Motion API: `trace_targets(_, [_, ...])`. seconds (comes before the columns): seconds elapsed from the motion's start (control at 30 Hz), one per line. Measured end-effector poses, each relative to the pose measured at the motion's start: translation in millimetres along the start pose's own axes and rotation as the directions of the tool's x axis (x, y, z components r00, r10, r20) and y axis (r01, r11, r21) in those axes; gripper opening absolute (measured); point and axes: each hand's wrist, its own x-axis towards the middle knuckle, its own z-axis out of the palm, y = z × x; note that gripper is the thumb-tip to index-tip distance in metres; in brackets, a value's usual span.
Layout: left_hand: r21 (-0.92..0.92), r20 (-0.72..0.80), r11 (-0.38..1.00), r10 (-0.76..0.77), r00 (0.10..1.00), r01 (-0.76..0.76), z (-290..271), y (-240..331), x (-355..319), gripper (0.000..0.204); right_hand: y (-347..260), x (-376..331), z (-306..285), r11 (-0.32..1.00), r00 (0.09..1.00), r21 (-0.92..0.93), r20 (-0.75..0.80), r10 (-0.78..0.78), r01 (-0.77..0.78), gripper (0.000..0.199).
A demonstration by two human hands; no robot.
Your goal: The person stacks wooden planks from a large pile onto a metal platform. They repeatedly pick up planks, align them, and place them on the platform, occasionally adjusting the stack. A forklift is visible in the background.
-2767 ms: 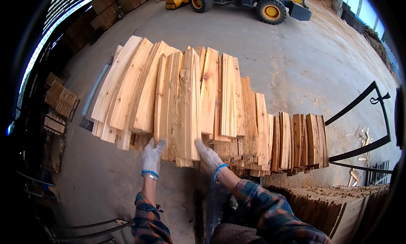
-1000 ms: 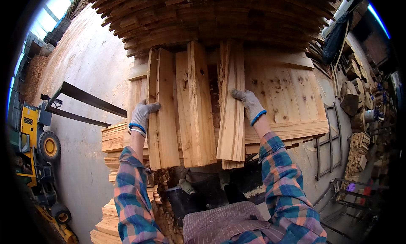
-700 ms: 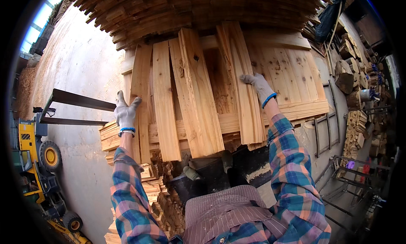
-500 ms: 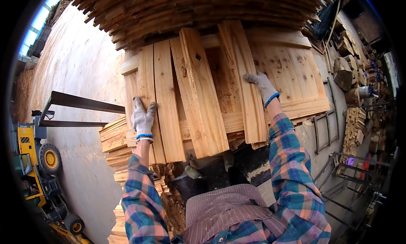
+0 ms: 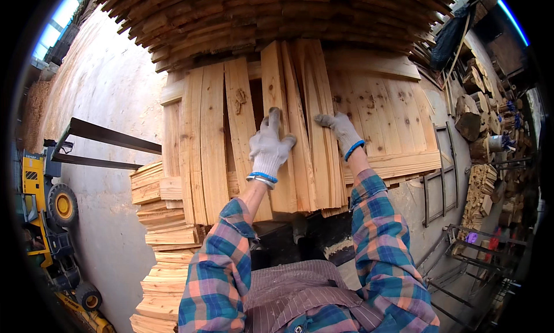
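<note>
My left hand (image 5: pixel 270 148), in a pale knitted glove with a blue cuff, lies with spread fingers on a wooden plank (image 5: pixel 288 192). My right hand (image 5: pixel 341 132), gloved the same way, grips the right edge of another plank (image 5: pixel 314 91), its thumb across the top; its other fingers are partly hidden. Between the hands the planks stand close together, some tilted against each other. Further left, several planks (image 5: pixel 213 143) lie side by side with narrow dark gaps. All of them rest across a layer of boards with crosswise pieces (image 5: pixel 398 163).
A tall stack of boards (image 5: pixel 277 21) rises at the far side. More stacked wood (image 5: pixel 164 287) stands near left. Dark forks (image 5: pixel 109 140) reach in from the left, by a yellow loader (image 5: pixel 34 189). Metal frames (image 5: pixel 441 171) and cut logs (image 5: pixel 468 117) are at the right.
My left hand has moved right from the left planks to the middle ones. My right hand has shifted slightly left with its plank, and the middle planks now sit closer together.
</note>
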Motion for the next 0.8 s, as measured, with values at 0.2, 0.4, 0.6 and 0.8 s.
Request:
trace_targets(0.2, [0.027,-0.015,0.982,-0.189,0.982,0.189,-21,6,-5,0.079,-26,-27,2,0.973,0.998,-0.225,0.006,-0.06,0.059,0.084])
trace_targets(0.4, [-0.429,-0.195,0.889,-0.262,0.945,0.158,-22,-73,2,0.069,-61,-60,5,0.938,0.998,-0.343,0.001,-0.058,0.055,0.072])
trace_targets(0.6, [-0.888,-0.137,0.46,-0.312,0.94,0.023,-94,-107,-55,0.067,-7,-32,-6,0.994,0.998,0.104,-0.04,0.04,-0.036,0.056])
trace_targets(0.8, [-0.848,-0.212,0.53,-0.387,0.897,0.028,-194,-243,-88,0.063,9,-32,15,0.993,0.992,0.046,-0.067,-0.108,0.111,0.055])
